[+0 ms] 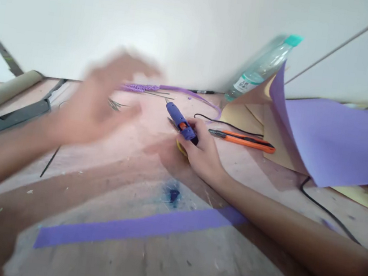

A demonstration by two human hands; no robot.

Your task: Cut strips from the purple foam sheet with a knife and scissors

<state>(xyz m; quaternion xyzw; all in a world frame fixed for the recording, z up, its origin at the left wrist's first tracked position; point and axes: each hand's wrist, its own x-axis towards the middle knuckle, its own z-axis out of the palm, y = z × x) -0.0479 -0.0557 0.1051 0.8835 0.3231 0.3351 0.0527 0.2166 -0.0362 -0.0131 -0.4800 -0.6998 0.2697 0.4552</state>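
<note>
My right hand is closed around a blue hot glue gun with an orange part in its body; its nozzle points up and to the left. Under that hand a bit of something yellow shows, mostly hidden. Blurred by motion, my left hand is in the air with thumb and fingers apart and nothing seen between them. Behind it lie a purple fuzzy stem and some thin wires. A long purple paper strip lies flat on the table in front of both hands.
An orange utility knife lies right of the glue gun. Curled purple sheets and a clear bottle leaning on the white wall are at the right. A cardboard tube and a dark flat object lie left. A black cord crosses the right side.
</note>
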